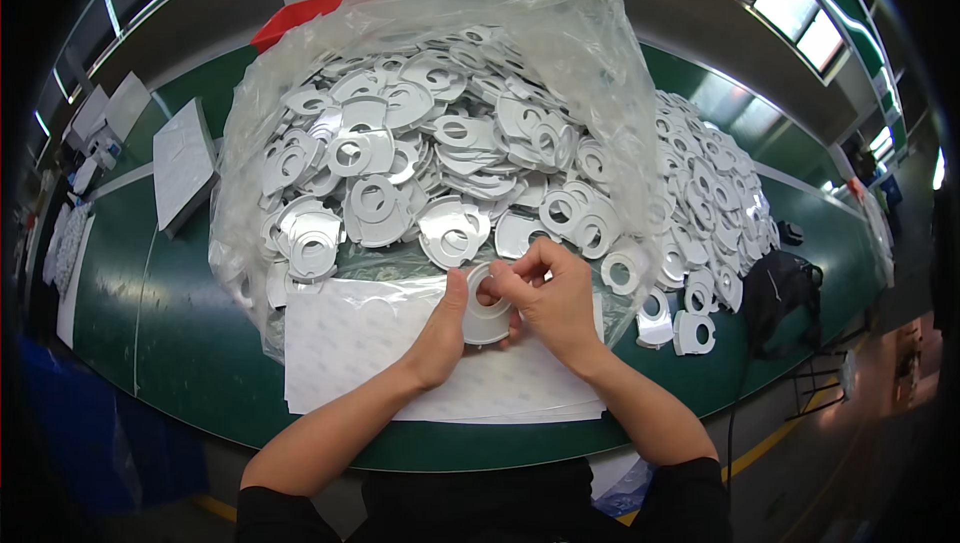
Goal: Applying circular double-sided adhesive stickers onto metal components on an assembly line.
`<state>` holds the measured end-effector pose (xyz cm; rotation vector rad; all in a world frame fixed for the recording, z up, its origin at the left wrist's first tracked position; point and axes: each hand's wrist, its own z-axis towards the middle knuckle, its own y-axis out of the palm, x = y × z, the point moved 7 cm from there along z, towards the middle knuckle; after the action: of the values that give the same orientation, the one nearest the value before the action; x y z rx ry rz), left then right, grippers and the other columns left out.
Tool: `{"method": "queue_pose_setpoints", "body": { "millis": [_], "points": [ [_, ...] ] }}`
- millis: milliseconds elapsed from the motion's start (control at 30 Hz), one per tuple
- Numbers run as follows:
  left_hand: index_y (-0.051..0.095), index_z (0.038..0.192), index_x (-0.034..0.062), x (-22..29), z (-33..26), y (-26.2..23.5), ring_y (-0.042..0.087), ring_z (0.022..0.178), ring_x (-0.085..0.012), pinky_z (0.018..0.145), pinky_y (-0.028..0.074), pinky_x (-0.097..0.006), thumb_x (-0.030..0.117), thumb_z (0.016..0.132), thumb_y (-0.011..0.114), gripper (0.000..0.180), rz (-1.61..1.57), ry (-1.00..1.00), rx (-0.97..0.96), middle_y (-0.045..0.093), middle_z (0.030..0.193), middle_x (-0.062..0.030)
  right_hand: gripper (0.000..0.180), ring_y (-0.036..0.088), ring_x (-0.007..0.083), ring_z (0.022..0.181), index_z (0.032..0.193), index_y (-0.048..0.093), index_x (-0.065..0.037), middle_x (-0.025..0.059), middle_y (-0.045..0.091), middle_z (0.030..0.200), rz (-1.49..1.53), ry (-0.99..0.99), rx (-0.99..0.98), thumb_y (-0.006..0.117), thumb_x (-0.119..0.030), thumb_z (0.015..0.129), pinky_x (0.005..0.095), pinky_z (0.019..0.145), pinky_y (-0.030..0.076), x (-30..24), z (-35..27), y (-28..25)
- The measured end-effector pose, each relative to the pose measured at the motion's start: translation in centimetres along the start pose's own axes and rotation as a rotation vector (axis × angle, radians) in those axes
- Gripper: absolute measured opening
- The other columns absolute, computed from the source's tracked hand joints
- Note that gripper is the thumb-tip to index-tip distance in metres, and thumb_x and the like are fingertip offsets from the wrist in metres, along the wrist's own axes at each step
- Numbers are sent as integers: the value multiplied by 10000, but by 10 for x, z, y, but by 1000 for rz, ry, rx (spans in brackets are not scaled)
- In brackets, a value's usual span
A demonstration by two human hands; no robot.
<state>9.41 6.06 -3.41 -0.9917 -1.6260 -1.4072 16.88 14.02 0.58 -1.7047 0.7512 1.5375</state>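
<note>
Access from the near table edge is open: the stack of white sheets (pixel 350 353) lies flat and low before the person. Both hands, left hand (pixel 445 328) and right hand (pixel 555 303), occupy the middle of that strip with a white ring part (pixel 485 315) between them. Directly behind, the clear plastic bag (pixel 590 73) heaped with white parts (pixel 420 153) blocks forward passage. To the right, a loose pile of parts (pixel 705 203) and a black object (pixel 780 288) crowd the surface. Left of the bag, bare green table (pixel 170 303) offers room, bounded farther back by a grey board (pixel 182 158).

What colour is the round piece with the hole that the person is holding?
The ring-shaped piece, held in both hands, is white to pale grey, plain and unpatterned. The head view shows it.
</note>
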Motion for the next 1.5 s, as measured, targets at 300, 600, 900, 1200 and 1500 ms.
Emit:
{"method": "queue_pose_setpoints", "body": {
  "millis": [300, 600, 900, 1200, 1500],
  "points": [
    [489, 1078, 52, -2, -2, -2, 568, 767, -145, 719, 483, -283, 669, 881, 55, 780, -14, -70, 24, 568, 888, -76, 456, 528, 137, 505, 681, 507, -34, 43, 540, 566, -673, -285, 131, 805, -370, 600, 270, 473, 432, -26, -6, -1],
    [501, 934, 71, 2, 1, -5, 595, 723, -213, 634, 483, -314, 701, 863, 95, 753, -303, -152, 49, 596, 815, -113, 298, 571, 122, 656, 792, 587, -6, 59, 619, 724, -443, -206, -196, 750, -242, 713, 252, 592, 451, -20, -2, -5],
    [508, 1047, 50, 2, -1, -5, 608, 827, -235, 712, 495, -337, 658, 894, 115, 740, -353, -163, -108, 600, 917, -138, 152, 523, 81, 653, 807, 578, -19, 19, 575, 706, -130, -169, -228, 626, -163, 820, 229, 544, 411, -1, 9, -7],
    [528, 1075, -2, 94, -18, -69, 555, 884, -209, 765, 443, -325, 164, 817, 645, 328, 938, 389, 634, 564, 996, -93, 156, 495, 51, 708, 1031, 550, -94, -21, 569, 877, 902, -253, 399, 534, -210, 927, 173, 555, 406, -15, 29, -140],
    [472, 1115, 22, 97, -13, -81, 455, 1028, -329, 842, 404, -412, 207, 731, 728, 497, 1444, 484, 842, 425, 1137, -163, 182, 553, 77, 710, 989, 599, -44, -2, 608, 836, 100, -197, -61, 640, -117, 827, 197, 588, 431, -29, 16, -60]
  ]
}}
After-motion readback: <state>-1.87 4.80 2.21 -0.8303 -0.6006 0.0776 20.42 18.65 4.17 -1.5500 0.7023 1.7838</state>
